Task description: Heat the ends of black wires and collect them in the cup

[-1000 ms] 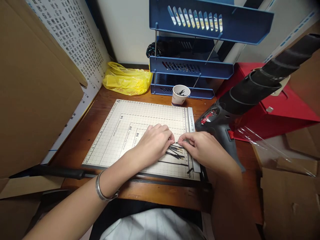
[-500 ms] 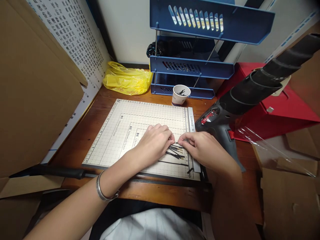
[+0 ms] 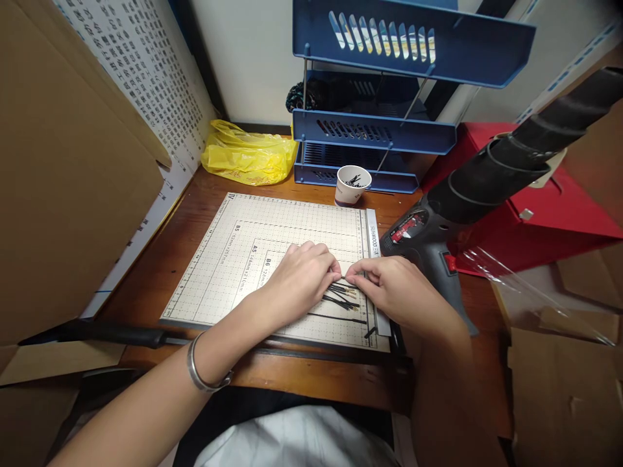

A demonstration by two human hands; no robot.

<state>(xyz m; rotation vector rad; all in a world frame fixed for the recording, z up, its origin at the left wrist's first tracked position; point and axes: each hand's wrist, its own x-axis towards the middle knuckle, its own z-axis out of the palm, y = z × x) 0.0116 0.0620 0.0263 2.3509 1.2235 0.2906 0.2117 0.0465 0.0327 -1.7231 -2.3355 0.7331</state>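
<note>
My left hand (image 3: pixel 309 272) is closed in a pinch on a thin black wire (image 3: pixel 343 277), of which only a short dark length shows between my fingertips. From the other side my right hand (image 3: pixel 384 282) pinches the same wire at its end, thumb against forefinger; whether a small sleeve sits there is too small to tell. Just below my fingers, several black wires with gold-coloured ends (image 3: pixel 351 306) lie loose on the gridded paper trimmer board (image 3: pixel 214 272). A single black strand (image 3: pixel 341 317) lies nearer me, and a short black piece (image 3: pixel 371 333) rests by the board's corner.
A paper cup (image 3: pixel 348 194) with small black pieces inside stands behind the board. Behind it is a blue tiered tray rack (image 3: pixel 374 133), with a yellow plastic bag (image 3: pixel 248 155) to its left. A black hot-air blower (image 3: pixel 438 220) leans at right, before a red box (image 3: pixel 549 220).
My fingertips have shifted very slightly around the wire, and a bit more of it shows between them. Everything else stays in place.
</note>
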